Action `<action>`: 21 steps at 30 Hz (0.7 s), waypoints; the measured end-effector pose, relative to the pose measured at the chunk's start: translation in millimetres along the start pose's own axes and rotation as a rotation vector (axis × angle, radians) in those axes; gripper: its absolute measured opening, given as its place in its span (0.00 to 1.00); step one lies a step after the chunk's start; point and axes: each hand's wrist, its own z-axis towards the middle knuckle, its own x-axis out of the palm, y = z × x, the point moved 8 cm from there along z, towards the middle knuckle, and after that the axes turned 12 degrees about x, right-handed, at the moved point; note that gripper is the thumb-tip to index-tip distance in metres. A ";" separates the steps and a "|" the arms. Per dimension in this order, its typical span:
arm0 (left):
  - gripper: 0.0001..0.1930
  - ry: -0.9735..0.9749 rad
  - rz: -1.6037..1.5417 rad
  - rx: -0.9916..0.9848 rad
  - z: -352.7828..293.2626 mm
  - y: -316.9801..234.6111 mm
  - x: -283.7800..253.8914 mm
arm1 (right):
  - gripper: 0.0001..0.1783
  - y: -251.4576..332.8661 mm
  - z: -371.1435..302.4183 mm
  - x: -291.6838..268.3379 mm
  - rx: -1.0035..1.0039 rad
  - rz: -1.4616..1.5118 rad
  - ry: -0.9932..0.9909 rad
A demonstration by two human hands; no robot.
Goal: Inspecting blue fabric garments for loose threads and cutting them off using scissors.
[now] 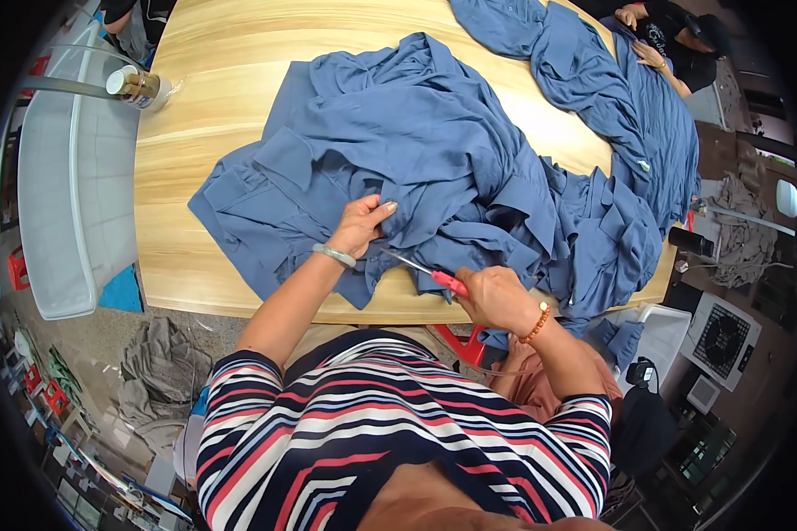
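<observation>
A heap of blue collared shirts (407, 115) is spread in folds over the wooden table in front of me. My left hand (361, 225), with a pale bangle at its wrist, pinches a fold of blue shirt cloth near the heap's front. To its right, my right hand (494, 296) is closed round the red handle of a pair of scissors (423, 268). The metal blades point up and left toward the cloth by my left hand. Whether they touch the cloth I cannot tell.
More blue garments (584, 75) run along the table's right side, where a co-worker's hands (651, 55) rest on them. A clear jar (137, 87) stands on the table (212, 53) at far left, beside a white bin (58, 195). Grey cloth (164, 380) lies on the floor.
</observation>
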 end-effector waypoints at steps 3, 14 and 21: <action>0.06 0.002 -0.012 0.070 -10.3 -1.0 -4.2 | 0.12 -3.6 -6.4 -11.9 0.040 0.032 -0.078; 0.12 -0.198 -0.479 0.180 14.0 -37.1 -8.7 | 0.15 -13.4 11.0 -52.3 0.174 0.180 -0.253; 0.05 -0.193 -0.566 0.255 26.1 -21.7 -16.0 | 0.17 -5.8 22.0 -56.1 0.102 0.085 -0.267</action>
